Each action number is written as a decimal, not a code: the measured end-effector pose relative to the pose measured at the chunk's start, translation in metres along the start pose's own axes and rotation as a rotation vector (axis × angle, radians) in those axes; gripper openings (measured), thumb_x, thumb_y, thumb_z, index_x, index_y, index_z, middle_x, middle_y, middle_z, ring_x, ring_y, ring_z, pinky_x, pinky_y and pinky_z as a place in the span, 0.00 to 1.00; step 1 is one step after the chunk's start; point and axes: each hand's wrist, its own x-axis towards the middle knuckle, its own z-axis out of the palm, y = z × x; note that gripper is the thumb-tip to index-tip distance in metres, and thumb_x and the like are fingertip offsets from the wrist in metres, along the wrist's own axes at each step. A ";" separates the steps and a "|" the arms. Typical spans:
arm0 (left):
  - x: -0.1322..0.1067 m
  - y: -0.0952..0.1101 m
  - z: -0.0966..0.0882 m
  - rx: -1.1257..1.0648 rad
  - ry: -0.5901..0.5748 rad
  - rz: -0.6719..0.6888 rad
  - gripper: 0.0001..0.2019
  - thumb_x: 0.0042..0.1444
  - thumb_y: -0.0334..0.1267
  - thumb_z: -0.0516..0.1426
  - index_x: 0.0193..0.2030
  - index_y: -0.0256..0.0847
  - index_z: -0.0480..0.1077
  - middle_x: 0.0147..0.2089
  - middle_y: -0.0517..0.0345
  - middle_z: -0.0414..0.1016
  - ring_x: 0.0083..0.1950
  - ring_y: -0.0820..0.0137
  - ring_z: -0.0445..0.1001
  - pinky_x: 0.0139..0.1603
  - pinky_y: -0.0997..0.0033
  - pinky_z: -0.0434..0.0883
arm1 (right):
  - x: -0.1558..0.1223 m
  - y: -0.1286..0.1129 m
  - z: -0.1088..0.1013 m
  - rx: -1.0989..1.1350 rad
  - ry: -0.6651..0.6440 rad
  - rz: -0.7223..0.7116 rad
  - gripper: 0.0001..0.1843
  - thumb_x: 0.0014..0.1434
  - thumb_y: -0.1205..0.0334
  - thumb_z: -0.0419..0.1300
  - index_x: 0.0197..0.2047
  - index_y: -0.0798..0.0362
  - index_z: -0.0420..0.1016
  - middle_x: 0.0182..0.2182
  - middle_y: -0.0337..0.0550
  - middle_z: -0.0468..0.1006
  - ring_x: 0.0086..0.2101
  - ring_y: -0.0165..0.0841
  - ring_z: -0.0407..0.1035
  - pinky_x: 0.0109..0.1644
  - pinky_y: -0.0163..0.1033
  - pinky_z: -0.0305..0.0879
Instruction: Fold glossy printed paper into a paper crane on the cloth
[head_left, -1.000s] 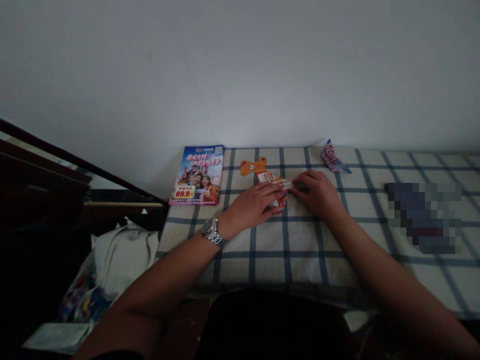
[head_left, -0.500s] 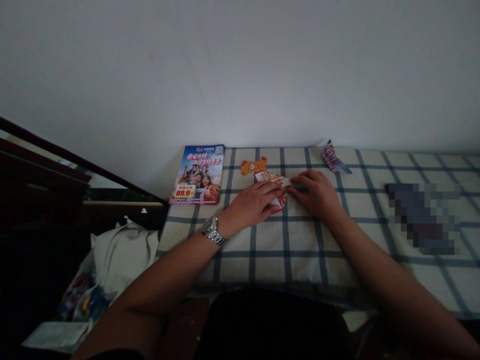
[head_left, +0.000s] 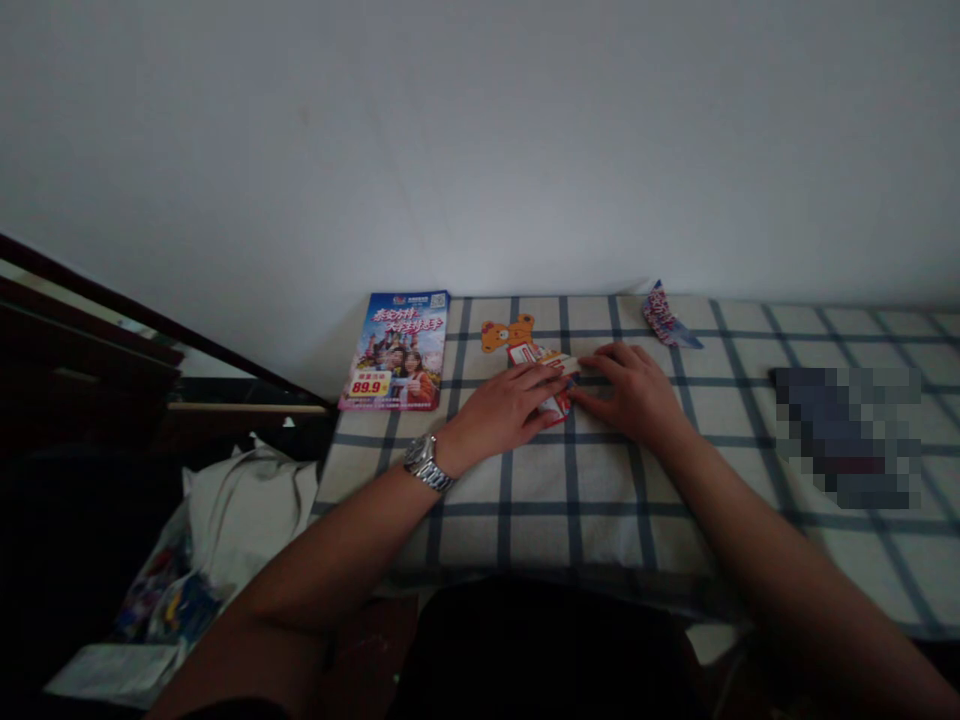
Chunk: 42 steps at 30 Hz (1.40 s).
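Left hand [head_left: 502,410] flat across a printed red-and-white card [head_left: 555,405], fingers narrow together, wristwatch [head_left: 425,463] on the wrist. Right hand [head_left: 630,393] just right of the card, fingertips at its pale upper edge, fingers slightly spread; any actual grip impossible to tell. Card near the middle of a checked cloth [head_left: 600,520], just below an orange bear cutout [head_left: 508,333]. Farther left, a brochure [head_left: 394,350]; far right, a crumpled patterned paper [head_left: 666,318]; right, a pixelated object [head_left: 844,435].
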 end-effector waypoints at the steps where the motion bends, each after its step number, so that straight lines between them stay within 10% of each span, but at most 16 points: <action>1: 0.000 0.000 0.000 -0.006 0.001 -0.001 0.24 0.73 0.43 0.56 0.72 0.42 0.65 0.74 0.48 0.65 0.74 0.57 0.64 0.75 0.50 0.67 | 0.000 0.000 0.000 -0.002 -0.004 -0.001 0.25 0.64 0.43 0.67 0.56 0.52 0.80 0.50 0.54 0.79 0.47 0.50 0.72 0.53 0.54 0.70; 42: -0.001 -0.002 -0.002 -0.063 0.002 0.003 0.25 0.73 0.44 0.56 0.73 0.44 0.63 0.75 0.49 0.64 0.75 0.58 0.63 0.76 0.49 0.66 | -0.001 0.002 -0.001 0.007 -0.061 -0.045 0.30 0.63 0.39 0.66 0.58 0.53 0.76 0.52 0.57 0.77 0.50 0.53 0.71 0.52 0.56 0.69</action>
